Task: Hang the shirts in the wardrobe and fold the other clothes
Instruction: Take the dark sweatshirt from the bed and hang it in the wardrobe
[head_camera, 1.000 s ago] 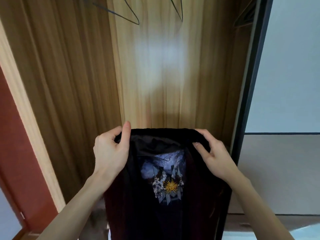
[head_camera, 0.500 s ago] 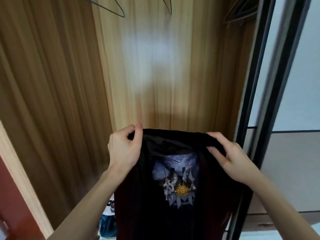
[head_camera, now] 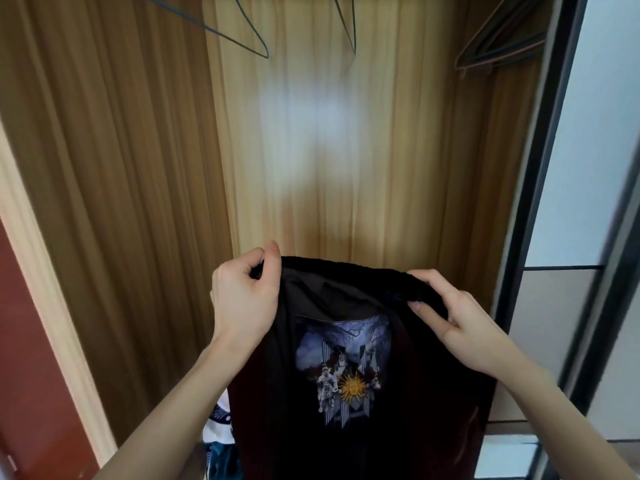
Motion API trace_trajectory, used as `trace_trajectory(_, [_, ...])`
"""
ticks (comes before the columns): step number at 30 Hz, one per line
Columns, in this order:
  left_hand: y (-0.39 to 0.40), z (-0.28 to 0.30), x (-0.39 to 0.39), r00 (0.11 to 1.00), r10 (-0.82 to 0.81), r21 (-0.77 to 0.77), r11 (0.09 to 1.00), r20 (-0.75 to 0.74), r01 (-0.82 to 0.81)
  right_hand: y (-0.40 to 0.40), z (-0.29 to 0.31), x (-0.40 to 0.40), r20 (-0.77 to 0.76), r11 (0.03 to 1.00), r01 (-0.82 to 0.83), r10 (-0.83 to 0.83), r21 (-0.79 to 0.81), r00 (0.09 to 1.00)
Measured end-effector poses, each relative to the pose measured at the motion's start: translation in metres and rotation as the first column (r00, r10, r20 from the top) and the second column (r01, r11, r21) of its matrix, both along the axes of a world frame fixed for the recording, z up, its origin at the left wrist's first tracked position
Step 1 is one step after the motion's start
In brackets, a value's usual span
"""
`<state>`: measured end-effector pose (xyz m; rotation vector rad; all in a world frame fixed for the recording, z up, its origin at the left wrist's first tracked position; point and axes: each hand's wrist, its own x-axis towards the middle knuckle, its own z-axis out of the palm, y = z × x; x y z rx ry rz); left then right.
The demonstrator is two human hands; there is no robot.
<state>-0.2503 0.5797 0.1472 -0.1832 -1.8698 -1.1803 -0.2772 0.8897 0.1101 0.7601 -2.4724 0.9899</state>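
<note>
I hold a black shirt (head_camera: 398, 427) with a printed picture of a golden sun and figures up in front of an open wooden wardrobe (head_camera: 346, 150). My left hand (head_camera: 242, 303) grips the shirt's top edge at the left, thumb over the cloth. At the right, my right hand (head_camera: 450, 313) pinches the same edge. The shirt hangs down between my forearms and hides what lies below it. Empty wire hangers (head_camera: 239, 29) hang at the top of the wardrobe.
More hangers (head_camera: 498, 46) are bunched at the wardrobe's upper right. A dark sliding-door frame (head_camera: 540, 188) stands at the right with a pale panel behind. White and teal cloth (head_camera: 218, 441) shows low beside the shirt. A red wall (head_camera: 27, 358) borders the left.
The view has shifted left and up a little, so more of the hangers show. Both hands keep the same grip on the shirt's top edge.
</note>
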Motion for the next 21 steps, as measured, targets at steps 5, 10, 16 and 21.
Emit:
trace_trajectory(5, [-0.015, 0.021, 0.012, 0.998, 0.026, -0.006, 1.000, -0.050, -0.026, -0.020, 0.024, 0.013, -0.020, 0.994, -0.075, 0.073, -0.078, 0.997])
trace_trajectory(10, [-0.032, 0.046, 0.018, 0.995, 0.039, 0.025, 0.999, -0.087, -0.037, -0.038, 0.041, 0.010, -0.006, 0.979, -0.164, 0.164, -0.121, 0.986])
trace_trajectory(16, [-0.052, 0.082, 0.019, 0.991, 0.043, 0.022, 0.999, -0.129, -0.040, -0.064, 0.074, 0.008, -0.062, 0.973, -0.200, 0.194, -0.114, 0.979])
trace_trajectory(21, [-0.066, 0.118, 0.012, 0.984, 0.109, -0.005, 0.994, -0.138, -0.111, -0.085, 0.101, 0.003, -0.061, 0.971, -0.186, 0.179, -0.148, 0.982])
